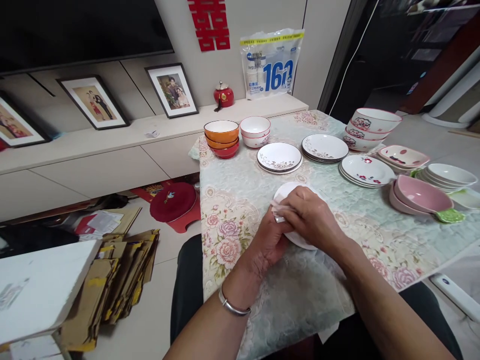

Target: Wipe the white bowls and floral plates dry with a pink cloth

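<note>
Over a white plate (305, 243) at the table's near side, my two hands meet. My right hand (309, 212) is closed, pinching a pale, crumpled tissue (276, 206). Just left of it, my left hand (268, 239) is closed around a small, shiny white piece (279, 219), mostly covered by my fingers; its kind cannot be made out. The tissue presses against this piece. A silver bangle sits on my left wrist. Beyond my hands stand a stack of white plates with a dark rim (279, 156) and another such stack (324, 147).
Orange and red bowls (221, 132) and white bowls (255, 127) stand at the back left. On the right are flowered plates (365, 170), tall bowls (375, 121) and pink bowls (423, 192). Flattened cardboard (112, 285) and a red stool (174, 202) lie left of the table.
</note>
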Motion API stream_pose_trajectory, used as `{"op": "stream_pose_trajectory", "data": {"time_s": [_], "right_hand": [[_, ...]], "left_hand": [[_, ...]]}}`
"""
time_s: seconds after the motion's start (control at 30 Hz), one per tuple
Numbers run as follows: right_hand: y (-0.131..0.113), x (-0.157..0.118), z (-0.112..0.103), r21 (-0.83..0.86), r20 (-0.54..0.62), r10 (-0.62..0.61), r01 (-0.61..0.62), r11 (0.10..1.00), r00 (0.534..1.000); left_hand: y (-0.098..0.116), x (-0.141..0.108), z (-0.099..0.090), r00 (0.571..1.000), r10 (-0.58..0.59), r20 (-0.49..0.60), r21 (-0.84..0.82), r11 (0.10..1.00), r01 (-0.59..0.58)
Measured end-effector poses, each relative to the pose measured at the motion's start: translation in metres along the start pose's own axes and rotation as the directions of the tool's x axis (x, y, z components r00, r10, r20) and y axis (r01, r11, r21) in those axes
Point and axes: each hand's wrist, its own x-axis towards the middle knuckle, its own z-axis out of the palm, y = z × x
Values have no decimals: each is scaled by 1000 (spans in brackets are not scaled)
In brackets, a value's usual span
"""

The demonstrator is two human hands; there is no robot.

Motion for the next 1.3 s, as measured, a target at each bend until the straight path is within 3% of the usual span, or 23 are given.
{"op": "stream_pose_trajectory", "data": {"time_s": [0.1, 0.2, 0.3, 0.4, 0.47, 0.57, 0.67, 0.77, 0.83, 1.0, 1.1, 1.2, 1.3], "right_hand": [[-10, 2, -2, -68, -23, -59, 57, 996, 998], [7, 4, -5, -46, -170, 21, -29, 999, 985], [31, 6, -9, 12, -310, 148, -152, 988, 939], [31, 4, -14, 16, -359, 190, -198, 980, 914], [15, 2, -16, -26, -322, 119, -135, 991, 939], [-11, 1, -12, -97, -167, -32, 16, 995, 985], [-13, 3, -8, -82, -192, -33, 17, 996, 981], [12, 6, -10, 53, -288, 90, -78, 996, 953], [33, 6, -16, 169, -288, 205, -161, 972, 935], [64, 0, -24, 449, -53, 429, -363, 817, 902], [74, -5, -18, 528, 43, 525, -465, 711, 850], [83, -7, -9, 564, 73, 611, -538, 626, 788], [86, -7, -3, 531, 27, 609, -528, 663, 793]], "left_hand": [[-2, 0, 1, 1000, 11, 19, 35, 999, -12], [-4, -2, 4, 1000, -4, 28, 34, 999, 3], [-4, -3, 6, 999, -7, 49, 34, 999, 5], [-3, -5, 8, 998, -4, 66, 50, 999, 1], [-3, -5, 8, 997, -3, 71, 60, 998, -1], [-4, -5, 8, 995, 16, 96, 100, 995, -26], [-5, -4, 6, 993, 11, 118, 92, 995, -22], [-4, -4, 6, 995, -18, 100, 54, 998, 13], [-3, -4, 6, 995, -26, 93, 56, 998, 21], [-1, -5, 6, 996, -36, 88, 50, 998, 31], [-1, -3, 3, 999, -27, 29, 36, 999, 26], [-3, 1, 0, 997, 8, -80, 13, 1000, -7], [-2, 3, -3, 985, 45, -169, -21, 999, -49]]}}
